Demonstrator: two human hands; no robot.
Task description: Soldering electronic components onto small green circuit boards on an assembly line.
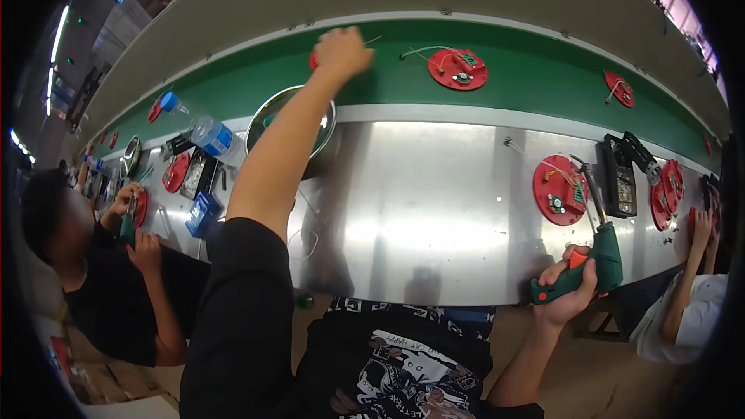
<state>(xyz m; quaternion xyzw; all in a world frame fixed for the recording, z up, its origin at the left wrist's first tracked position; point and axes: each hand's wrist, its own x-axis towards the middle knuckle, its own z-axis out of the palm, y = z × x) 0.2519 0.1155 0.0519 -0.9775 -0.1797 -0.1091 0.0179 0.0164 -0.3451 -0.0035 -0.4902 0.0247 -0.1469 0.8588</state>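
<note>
My left arm stretches far forward over the green belt point(535, 70). The fingers of my left hand point(344, 54) are curled down over a red disc point(313, 60), which is mostly hidden beneath the hand. A thin wire sticks out to the right of it. At the near right, my right hand point(573, 287) grips a green soldering gun point(607, 260) with an orange trigger. Its metal tip points up and away, beside another red disc with wires and a small green board point(559, 190) on the steel table point(411, 209).
More wired red discs point(459, 68) lie along the belt. Under my left forearm is a round metal-rimmed bowl point(326, 136), near a plastic bottle point(211, 136). A black tray point(619, 178) stands right of the soldering gun. Co-workers sit at left point(116, 287) and right point(683, 310).
</note>
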